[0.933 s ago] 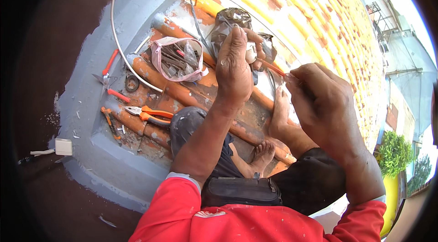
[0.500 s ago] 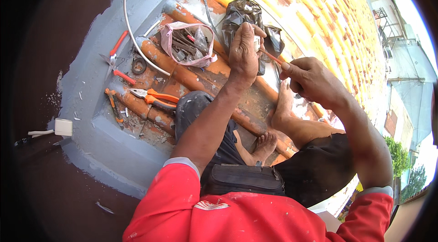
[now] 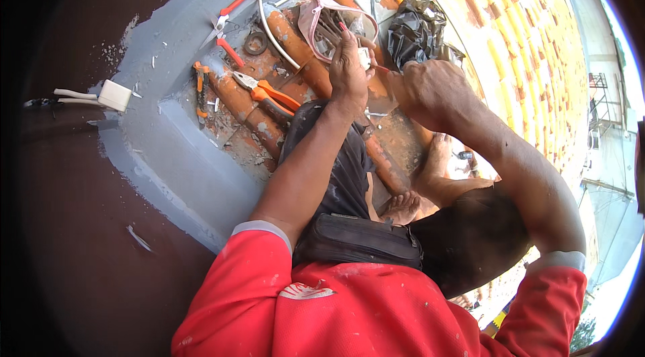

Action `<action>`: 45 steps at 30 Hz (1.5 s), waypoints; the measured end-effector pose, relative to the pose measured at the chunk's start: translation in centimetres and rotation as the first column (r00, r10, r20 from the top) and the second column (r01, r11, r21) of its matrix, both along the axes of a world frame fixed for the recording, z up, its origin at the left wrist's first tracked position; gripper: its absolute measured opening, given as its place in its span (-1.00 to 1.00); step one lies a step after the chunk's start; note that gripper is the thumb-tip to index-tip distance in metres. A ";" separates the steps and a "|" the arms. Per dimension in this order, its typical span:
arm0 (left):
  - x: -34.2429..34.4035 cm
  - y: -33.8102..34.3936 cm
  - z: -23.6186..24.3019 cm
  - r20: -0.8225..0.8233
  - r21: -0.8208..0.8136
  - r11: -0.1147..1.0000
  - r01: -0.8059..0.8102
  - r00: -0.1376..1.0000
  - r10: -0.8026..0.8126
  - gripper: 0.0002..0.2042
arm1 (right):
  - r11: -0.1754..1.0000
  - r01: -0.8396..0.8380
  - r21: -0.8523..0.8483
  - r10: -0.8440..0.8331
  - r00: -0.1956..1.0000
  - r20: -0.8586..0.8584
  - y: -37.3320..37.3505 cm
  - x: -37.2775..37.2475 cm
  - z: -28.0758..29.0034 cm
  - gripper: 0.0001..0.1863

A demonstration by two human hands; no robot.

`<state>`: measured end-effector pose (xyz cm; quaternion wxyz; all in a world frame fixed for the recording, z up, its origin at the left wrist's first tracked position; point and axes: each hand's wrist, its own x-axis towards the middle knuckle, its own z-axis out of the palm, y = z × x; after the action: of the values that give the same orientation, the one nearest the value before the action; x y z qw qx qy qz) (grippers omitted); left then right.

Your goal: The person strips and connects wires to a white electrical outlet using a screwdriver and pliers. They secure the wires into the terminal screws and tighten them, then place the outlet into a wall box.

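Note:
My left hand (image 3: 348,73) is closed around a small white block-shaped piece (image 3: 364,58), most of it hidden by the fingers. Wrapped into a fist, my right hand (image 3: 430,93) holds a slim red screwdriver (image 3: 382,70). Its visible part points at the white piece; the tip's contact is too small to tell. Just beyond my left hand lies an unzipped pink-edged pouch (image 3: 308,26) with dark hardware inside. A crumpled black plastic bag (image 3: 413,29) lies beyond my right hand.
Orange-handled pliers (image 3: 267,93), red-handled snips (image 3: 220,26), a roll of black tape (image 3: 255,43) and an orange-black cutter (image 3: 201,91) lie on the left. A white cable (image 3: 265,21) curves over the clay tiles (image 3: 497,27). A white box (image 3: 115,95) with wires sits on the grey-painted ledge.
The view has shifted, so the tools and pouch appear farther right. My right hand has turned over into a fist and come closer to my left hand, still holding the screwdriver.

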<state>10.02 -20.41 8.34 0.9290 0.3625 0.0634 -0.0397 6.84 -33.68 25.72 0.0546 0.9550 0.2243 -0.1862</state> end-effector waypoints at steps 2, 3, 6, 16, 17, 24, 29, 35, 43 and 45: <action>0.3 0.7 -0.6 0.008 0.023 0.999 -0.039 0.999 0.039 -0.46 | 0.996 -0.049 0.070 0.042 0.994 0.099 0.8 0.7 -0.5 -0.72; 0.4 1.1 -0.8 -0.011 0.043 0.998 -0.052 0.999 0.053 -0.46 | 0.993 -0.077 0.084 0.064 0.988 0.144 1.1 1.1 -0.7 -0.72; 0.9 2.4 -1.3 0.014 0.012 0.996 -0.083 0.996 0.083 -0.45 | 0.933 -0.353 0.073 0.313 0.894 0.321 1.8 2.5 -1.3 -0.83; 2.3 4.0 -2.3 -0.016 -0.069 0.995 -0.074 0.997 0.073 -0.43 | 0.964 -0.263 -0.020 0.264 0.960 0.094 3.6 5.4 -1.7 -0.85; 2.3 4.0 -2.5 -0.025 -0.069 0.995 -0.073 0.997 0.072 -0.43 | 0.973 -0.229 0.012 0.227 0.969 0.095 3.5 5.4 -1.8 -0.84; 2.6 4.4 -2.9 -0.042 -0.141 0.989 -0.052 0.998 0.047 -0.43 | 0.891 -0.439 0.119 0.376 0.859 0.348 3.3 5.4 -2.2 -0.75; 2.7 4.2 -3.1 0.004 -0.178 0.984 -0.018 1.000 0.019 -0.43 | 0.972 -0.233 0.020 0.230 0.970 0.076 3.8 5.7 -1.7 -0.74; 2.7 4.4 -3.1 -0.003 -0.175 0.984 -0.042 0.999 0.042 -0.42 | 0.855 -0.479 0.200 0.379 0.839 0.392 2.9 5.3 -1.8 -0.78; 2.5 3.8 -2.5 -0.019 -0.181 0.982 -0.053 0.999 0.050 -0.44 | 0.985 -0.167 0.037 0.163 0.982 0.096 3.8 5.5 -1.5 -0.83; 2.7 4.0 -2.6 -0.024 -0.180 0.977 -0.111 0.994 0.109 -0.45 | 0.964 -0.237 0.123 0.213 0.960 0.181 3.6 5.2 -1.3 -0.81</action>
<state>12.77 -16.39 5.78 0.9584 0.2722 0.0859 0.0037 12.05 -30.08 24.45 0.0250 0.9369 0.3391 -0.0817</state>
